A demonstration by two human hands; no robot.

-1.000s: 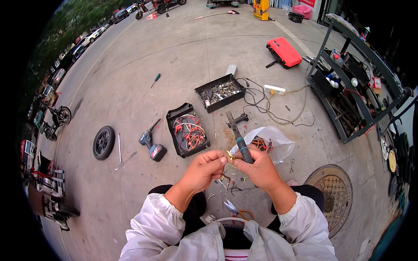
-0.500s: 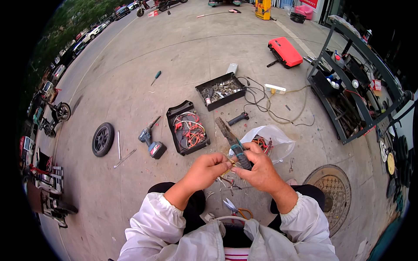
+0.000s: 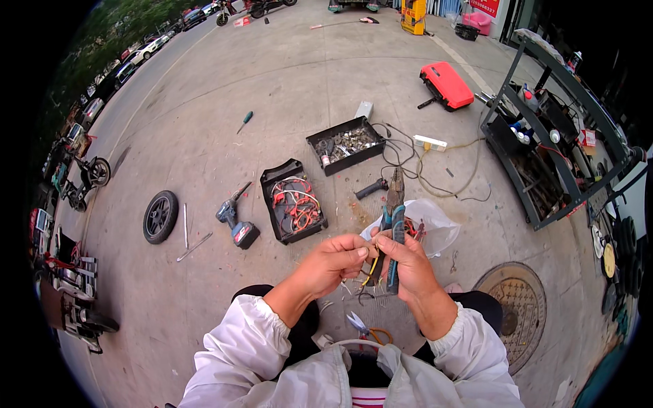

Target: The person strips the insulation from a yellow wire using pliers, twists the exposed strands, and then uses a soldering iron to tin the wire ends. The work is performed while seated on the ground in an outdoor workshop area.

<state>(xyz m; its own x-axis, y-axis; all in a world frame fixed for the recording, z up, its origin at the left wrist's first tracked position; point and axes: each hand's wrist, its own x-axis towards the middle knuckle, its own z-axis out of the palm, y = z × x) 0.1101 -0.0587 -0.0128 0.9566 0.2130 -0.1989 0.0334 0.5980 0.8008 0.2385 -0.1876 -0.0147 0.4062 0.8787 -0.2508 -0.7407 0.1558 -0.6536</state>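
In front of my body, my left hand [image 3: 338, 264] is pinched on a thin electrical wire [image 3: 371, 275] with yellow and dark strands hanging below the fingers. Beside it, my right hand [image 3: 408, 264] grips a pair of worn pliers [image 3: 394, 204] with blue and dark handles, the jaws pointing away from me. My right thumb and finger meet the left fingertips at the wire, whose end is hidden there. Underneath lies a white plastic bag [image 3: 439, 231] holding reddish pieces. Scissors [image 3: 365, 326] with orange handles rest on the ground close to my body.
A black tray [image 3: 270, 224] holds red and white wires; another black tray [image 3: 333, 165] holds small metal parts. Around them lie a cordless drill [image 3: 236, 221], a wheel [image 3: 160, 217], a screwdriver [image 3: 245, 121], a power strip [image 3: 430, 143] and a red case [image 3: 447, 85]. At right stands a tool cart [image 3: 527, 190].
The pliers have swung from leaning left to nearly upright and shifted right, with the handles spread apart. Both hands have moved slightly right, and the yellow wire shows more clearly.
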